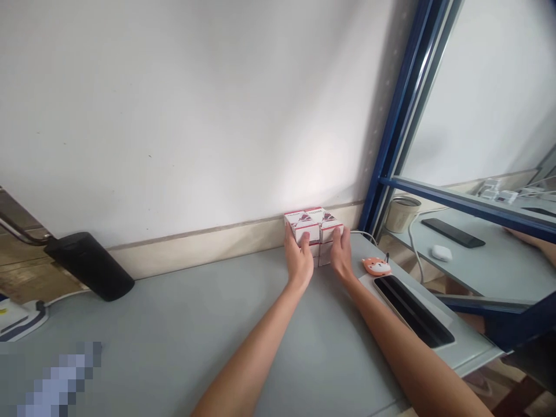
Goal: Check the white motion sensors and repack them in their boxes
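Head view: saw box stack (314, 233) on bench (174, 336), beyond and left of phone (413, 310). Found left hand (299, 262) and right hand (341, 256) with fingers clamped on opposite sides of stack. Noted orange case (377, 266) just beyond phone, black cylinder (90, 266) well left of phone.
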Demonstrator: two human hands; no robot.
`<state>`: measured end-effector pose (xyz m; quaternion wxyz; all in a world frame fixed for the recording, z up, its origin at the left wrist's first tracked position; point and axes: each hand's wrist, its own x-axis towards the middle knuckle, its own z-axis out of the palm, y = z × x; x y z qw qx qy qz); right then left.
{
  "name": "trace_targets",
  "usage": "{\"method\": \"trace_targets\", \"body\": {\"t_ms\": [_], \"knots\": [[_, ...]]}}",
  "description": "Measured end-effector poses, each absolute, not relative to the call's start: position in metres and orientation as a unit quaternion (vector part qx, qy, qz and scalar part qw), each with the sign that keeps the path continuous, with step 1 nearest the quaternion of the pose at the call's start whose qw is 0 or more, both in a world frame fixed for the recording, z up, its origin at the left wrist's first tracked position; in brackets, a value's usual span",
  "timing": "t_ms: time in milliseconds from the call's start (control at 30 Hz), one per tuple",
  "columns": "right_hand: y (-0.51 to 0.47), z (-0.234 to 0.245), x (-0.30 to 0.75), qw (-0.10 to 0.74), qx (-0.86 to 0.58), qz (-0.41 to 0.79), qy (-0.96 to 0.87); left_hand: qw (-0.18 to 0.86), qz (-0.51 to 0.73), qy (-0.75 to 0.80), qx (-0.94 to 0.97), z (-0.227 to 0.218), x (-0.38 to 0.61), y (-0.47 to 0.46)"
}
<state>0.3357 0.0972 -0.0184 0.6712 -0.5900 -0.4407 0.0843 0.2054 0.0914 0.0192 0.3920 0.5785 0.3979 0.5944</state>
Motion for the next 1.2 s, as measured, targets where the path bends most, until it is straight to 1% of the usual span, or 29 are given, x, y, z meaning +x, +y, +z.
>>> {"method": "trace_targets", "body": {"t_ms": [67, 200, 233, 300, 333, 400, 433, 500, 567, 667, 767, 833, 933, 1067, 1200], "knots": [[0.095, -0.016, 0.334, 0.687, -0.586, 0.047, -0.428, 0.409, 0.605, 0.406, 0.549, 0.037, 0.203, 0.086], [0.081, 0.003, 0.331, 0.724, -0.552, -0.086, -0.405, 0.457, 0.612, 0.430, 0.481, 0.077, 0.182, 0.066], [0.077, 0.009, 0.328, 0.729, -0.534, -0.115, -0.414, 0.501, 0.616, 0.419, 0.440, 0.084, 0.172, 0.059], [0.067, 0.021, 0.316, 0.731, -0.477, -0.148, -0.466, 0.594, 0.593, 0.333, 0.430, 0.092, 0.149, 0.044], [0.062, 0.026, 0.307, 0.726, -0.451, -0.129, -0.503, 0.639, 0.564, 0.299, 0.429, 0.091, 0.136, 0.038], [0.053, 0.029, 0.286, 0.697, -0.414, -0.022, -0.585, 0.712, 0.496, 0.269, 0.418, 0.082, 0.108, 0.030], [0.049, 0.029, 0.275, 0.676, -0.402, 0.051, -0.615, 0.731, 0.470, 0.277, 0.410, 0.074, 0.093, 0.028], [0.042, 0.024, 0.254, 0.642, -0.387, 0.170, -0.639, 0.733, 0.441, 0.319, 0.408, 0.055, 0.065, 0.030], [0.037, 0.016, 0.240, 0.599, -0.392, 0.250, -0.653, 0.699, 0.430, 0.387, 0.421, 0.034, 0.040, 0.036], [0.031, 0.004, 0.228, 0.497, -0.430, 0.306, -0.689, 0.608, 0.474, 0.479, 0.419, 0.011, 0.017, 0.044], [0.025, -0.003, 0.220, 0.412, -0.497, 0.288, -0.707, 0.471, 0.522, 0.548, 0.454, -0.001, 0.011, 0.042], [0.021, -0.005, 0.214, 0.383, -0.543, 0.253, -0.703, 0.364, 0.527, 0.569, 0.516, -0.007, 0.012, 0.037], [0.016, -0.006, 0.209, 0.381, -0.582, 0.223, -0.682, 0.241, 0.481, 0.557, 0.632, -0.014, 0.014, 0.027], [0.014, -0.007, 0.209, 0.410, -0.591, 0.214, -0.661, 0.143, 0.391, 0.532, 0.737, -0.020, 0.014, 0.019], [0.015, -0.010, 0.214, 0.444, -0.559, 0.238, -0.659, 0.035, 0.364, 0.448, 0.815, -0.017, 0.018, 0.014]]}}
